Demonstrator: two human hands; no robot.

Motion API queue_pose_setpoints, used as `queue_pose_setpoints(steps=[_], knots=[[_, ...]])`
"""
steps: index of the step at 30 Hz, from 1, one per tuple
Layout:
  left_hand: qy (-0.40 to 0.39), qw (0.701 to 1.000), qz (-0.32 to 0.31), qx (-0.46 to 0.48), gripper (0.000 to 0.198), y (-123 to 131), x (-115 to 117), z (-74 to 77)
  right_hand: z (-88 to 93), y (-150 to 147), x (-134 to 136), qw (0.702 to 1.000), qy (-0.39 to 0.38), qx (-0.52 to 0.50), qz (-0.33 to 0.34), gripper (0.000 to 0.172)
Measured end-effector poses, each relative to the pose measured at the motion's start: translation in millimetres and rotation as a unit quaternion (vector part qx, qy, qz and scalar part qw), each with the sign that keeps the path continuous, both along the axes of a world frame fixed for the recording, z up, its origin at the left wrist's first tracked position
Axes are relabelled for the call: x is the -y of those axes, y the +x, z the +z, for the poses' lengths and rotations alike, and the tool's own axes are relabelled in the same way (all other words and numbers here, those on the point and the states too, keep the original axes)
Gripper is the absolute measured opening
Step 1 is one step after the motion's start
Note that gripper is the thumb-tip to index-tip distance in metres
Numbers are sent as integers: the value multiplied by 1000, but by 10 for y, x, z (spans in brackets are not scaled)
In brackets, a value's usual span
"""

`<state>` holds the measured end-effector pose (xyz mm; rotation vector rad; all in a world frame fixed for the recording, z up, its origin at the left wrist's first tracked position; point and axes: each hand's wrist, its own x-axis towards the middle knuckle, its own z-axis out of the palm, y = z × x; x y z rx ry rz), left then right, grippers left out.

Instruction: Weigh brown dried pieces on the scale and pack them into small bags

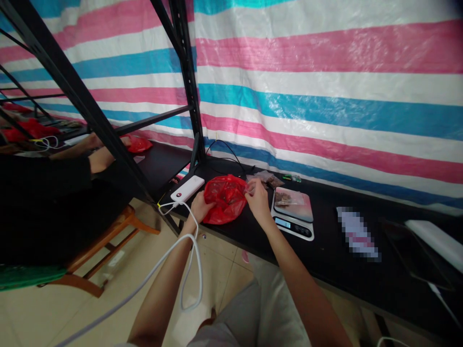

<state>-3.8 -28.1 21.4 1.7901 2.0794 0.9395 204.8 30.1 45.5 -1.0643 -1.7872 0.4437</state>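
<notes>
A red plastic bag (224, 197) lies on the black table (340, 260) in front of me. My left hand (200, 207) grips the bag's lower left side with curled fingers. My right hand (256, 195) pinches the bag's upper right edge. Just right of that hand stands a small digital scale (293, 222) with a clear packet of brownish pieces (288, 197) on its platform.
A white power bank (187, 188) with a white cable (188, 270) lies left of the bag. Small clear packets (265, 179) rest behind it. A black shelf post (188, 82) rises at the table's back. Another person's arm (97, 156) works at the left, beside a wooden chair (104, 250).
</notes>
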Motion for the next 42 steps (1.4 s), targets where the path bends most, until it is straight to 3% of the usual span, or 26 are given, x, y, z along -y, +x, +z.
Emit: queue_pose_setpoints(steps=[4,9,13,16,19,23,26,29,36,42], knots=[[-18,999,27,-27,31,112,31,38,45,98,6,998,29,49,-24,33],[-32,996,17,-80,29,277,122,126,52,51,315,990,9,132,-42,29],[-63,994,38,-78,28,368,174,200,-43,-81,515,988,1,142,65,26],[-102,989,63,-89,40,381,166,215,-179,-109,502,979,-27,158,129,30],[-139,980,65,-124,37,360,120,184,-232,-56,435,971,-73,207,92,33],[-133,982,28,-134,26,345,56,110,-126,61,418,936,-78,338,55,31],[-111,988,18,-101,21,361,41,59,-30,147,446,895,-72,441,23,36],[-103,993,58,-29,24,369,52,25,26,216,466,868,-83,489,12,29],[-45,991,87,94,14,339,18,-41,-11,218,460,871,-76,485,4,23],[-113,992,28,54,49,351,9,-97,-46,119,466,867,-87,490,-14,22]])
